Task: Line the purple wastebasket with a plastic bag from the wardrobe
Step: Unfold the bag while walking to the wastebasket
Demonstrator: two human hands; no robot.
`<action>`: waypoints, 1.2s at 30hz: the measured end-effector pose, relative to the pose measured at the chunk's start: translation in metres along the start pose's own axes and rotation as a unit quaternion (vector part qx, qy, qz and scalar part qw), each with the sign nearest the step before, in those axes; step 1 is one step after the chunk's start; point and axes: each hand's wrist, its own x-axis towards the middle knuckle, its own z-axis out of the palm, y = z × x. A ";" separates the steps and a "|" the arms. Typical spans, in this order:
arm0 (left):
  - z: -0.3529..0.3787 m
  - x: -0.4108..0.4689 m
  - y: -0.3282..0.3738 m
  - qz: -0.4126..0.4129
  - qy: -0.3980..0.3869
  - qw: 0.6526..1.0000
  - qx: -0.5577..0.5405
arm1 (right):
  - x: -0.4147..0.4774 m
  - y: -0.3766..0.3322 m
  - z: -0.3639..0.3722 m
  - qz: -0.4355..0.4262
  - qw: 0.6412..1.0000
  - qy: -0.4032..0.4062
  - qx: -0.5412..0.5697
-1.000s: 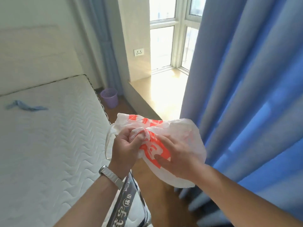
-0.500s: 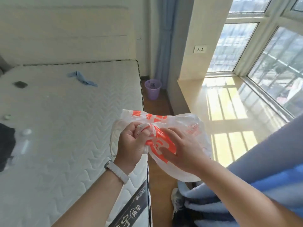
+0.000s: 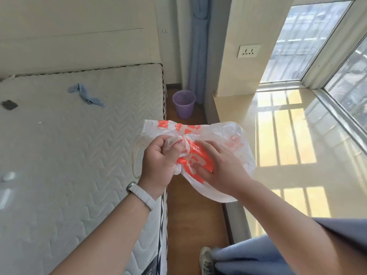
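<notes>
A crumpled white plastic bag [image 3: 232, 139] with orange print hangs in front of me at chest height. My left hand [image 3: 158, 157] is a fist gripping its bunched middle. Fingers of my right hand [image 3: 220, 167] pinch the bag from the right side. The purple wastebasket [image 3: 183, 104] stands upright on the wooden floor ahead, in the narrow gap between the bed and the window ledge; nothing shows inside it. The wardrobe is out of view.
A bare quilted mattress [image 3: 69, 155] fills the left, with a blue cloth [image 3: 85, 94] and small items on it. A sunlit window ledge [image 3: 288, 145] runs along the right. A blue curtain [image 3: 248, 257] and my shoe [image 3: 205, 259] are at the bottom. A narrow floor strip [image 3: 190, 215] leads to the basket.
My view has swung left and forward, away from the blue curtain, so the wastebasket now lies straight ahead and nearer. Both hands keep hold of the bag in the same grip.
</notes>
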 end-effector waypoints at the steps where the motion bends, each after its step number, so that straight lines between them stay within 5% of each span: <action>1: 0.006 0.009 0.002 0.004 0.000 1.000 0.006 | 0.009 0.006 -0.003 -0.004 1.000 0.001 0.005; 13: 0.025 0.114 0.001 0.018 0.011 1.000 0.007 | 0.114 0.054 -0.010 -0.014 1.000 -0.017 0.002; 36: 0.012 0.470 -0.011 0.023 -0.025 0.999 0.022 | 0.451 0.111 0.005 0.014 0.997 -0.046 -0.065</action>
